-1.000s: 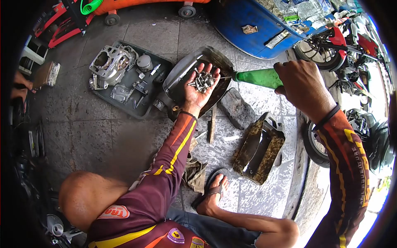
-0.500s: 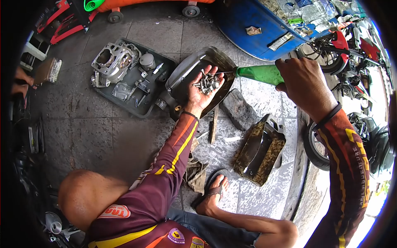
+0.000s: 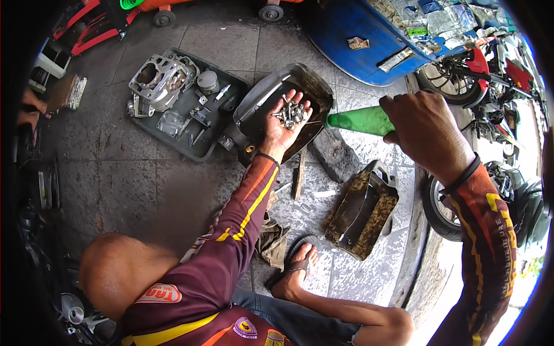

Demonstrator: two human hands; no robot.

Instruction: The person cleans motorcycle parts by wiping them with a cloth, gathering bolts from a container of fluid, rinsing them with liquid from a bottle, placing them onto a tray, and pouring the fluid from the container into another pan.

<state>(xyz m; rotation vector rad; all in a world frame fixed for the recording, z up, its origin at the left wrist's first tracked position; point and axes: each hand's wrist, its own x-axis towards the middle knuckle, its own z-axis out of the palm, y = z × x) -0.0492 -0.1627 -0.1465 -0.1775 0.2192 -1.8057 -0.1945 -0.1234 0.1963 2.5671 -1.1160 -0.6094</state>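
Observation:
My left hand (image 3: 280,131) is palm up over a grey basin (image 3: 249,104), cupping a small heap of metal bolts (image 3: 292,114). Its fingers point away from me and are slightly curled. Wrapped around the base of a green bottle (image 3: 360,120), my right hand (image 3: 424,132) holds it nearly level. The bottle's mouth faces left, beside the basin's right rim and a little apart from the bolts. Whether liquid leaves the mouth now is hard to make out. Dark, dirty residue coats the basin's inner wall.
Left of the basin, a dark tray (image 3: 199,151) carries an engine cylinder (image 3: 156,86), a piston (image 3: 208,82) and small parts. A blue drum (image 3: 358,63) stands behind. A dark block (image 3: 333,154) and a dirty cut container (image 3: 363,213) lie nearer. Another person's hand (image 3: 32,104) shows at far left.
The bottle has tipped, its mouth dropping lower. A thin stream between mouth and bolts was visible earlier and no longer shows plainly. My left hand still holds the bolts over the basin.

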